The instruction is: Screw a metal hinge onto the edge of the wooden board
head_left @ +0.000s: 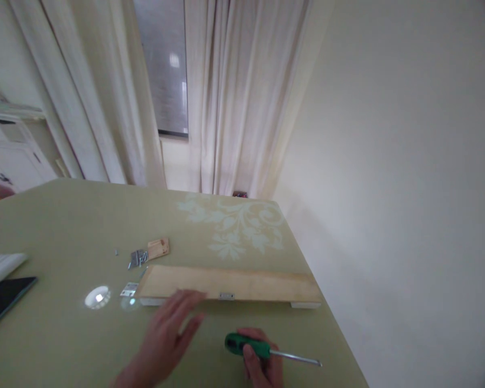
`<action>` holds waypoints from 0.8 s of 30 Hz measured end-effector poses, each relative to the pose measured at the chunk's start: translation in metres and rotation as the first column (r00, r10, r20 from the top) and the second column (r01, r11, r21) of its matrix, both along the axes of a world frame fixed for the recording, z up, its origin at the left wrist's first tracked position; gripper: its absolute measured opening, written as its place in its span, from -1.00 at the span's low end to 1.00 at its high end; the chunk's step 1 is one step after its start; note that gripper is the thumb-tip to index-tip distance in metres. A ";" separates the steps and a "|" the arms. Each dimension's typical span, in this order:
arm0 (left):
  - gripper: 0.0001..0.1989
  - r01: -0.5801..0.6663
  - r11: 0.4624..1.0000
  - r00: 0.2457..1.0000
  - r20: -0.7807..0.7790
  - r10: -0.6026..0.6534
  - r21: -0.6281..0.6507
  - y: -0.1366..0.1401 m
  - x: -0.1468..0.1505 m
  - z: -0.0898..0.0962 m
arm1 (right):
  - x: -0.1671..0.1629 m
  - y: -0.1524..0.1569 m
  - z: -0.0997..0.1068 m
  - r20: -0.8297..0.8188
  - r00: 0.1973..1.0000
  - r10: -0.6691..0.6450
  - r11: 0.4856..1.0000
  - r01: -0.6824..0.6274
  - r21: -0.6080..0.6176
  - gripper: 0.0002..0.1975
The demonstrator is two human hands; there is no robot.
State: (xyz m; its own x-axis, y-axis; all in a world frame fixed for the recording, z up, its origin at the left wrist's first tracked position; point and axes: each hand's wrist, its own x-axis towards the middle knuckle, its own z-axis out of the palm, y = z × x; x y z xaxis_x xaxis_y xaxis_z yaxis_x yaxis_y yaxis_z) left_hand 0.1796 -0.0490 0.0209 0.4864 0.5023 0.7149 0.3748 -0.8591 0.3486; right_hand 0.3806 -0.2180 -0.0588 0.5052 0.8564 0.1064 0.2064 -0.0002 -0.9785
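In my right hand (262,361) lies a screwdriver (248,345) with a green handle; its metal shaft points to the right, over the table. My left hand (170,334) has its fingers stretched out, close to the front edge of a long wooden board (226,281). Whether the fingertips touch the board I cannot tell. The board lies flat, raised on white blocks (305,305) near its ends. A small metal plate (227,296) sits at the middle of its front edge. Left of the board is a metal hinge (129,289).
Behind the board's left end are a small wooden piece (158,248) and a hinge with several screws (138,258). One small screw (116,252) lies apart. A dark flat object (8,296) rests at the table's left. A wall (408,215) stands along the right side.
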 end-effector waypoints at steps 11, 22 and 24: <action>-0.56 -0.773 0.451 0.635 -0.517 0.574 -0.447 0.154 -0.123 -0.032 | -0.002 0.014 0.006 0.069 0.997 0.040 0.998 -0.037 -0.042 -0.49; -0.59 -0.818 0.457 0.569 -0.609 0.553 -0.349 0.161 -0.118 -0.042 | -0.008 0.011 0.014 0.191 0.968 0.162 0.986 -0.155 -0.054 -0.59; -0.64 -0.822 0.463 0.562 -0.599 0.570 -0.331 0.160 -0.121 -0.042 | -0.008 0.010 0.016 0.214 0.960 0.182 0.983 -0.170 -0.071 -0.59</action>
State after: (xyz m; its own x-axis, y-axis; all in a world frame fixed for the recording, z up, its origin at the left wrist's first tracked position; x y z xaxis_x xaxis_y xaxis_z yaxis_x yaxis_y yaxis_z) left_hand 0.0591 0.1114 -0.0214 -0.0765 0.9951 0.0634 0.9480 0.0529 0.3139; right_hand 0.3724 -0.2083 -0.0432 0.3152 0.9370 0.1506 0.4166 0.0060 -0.9091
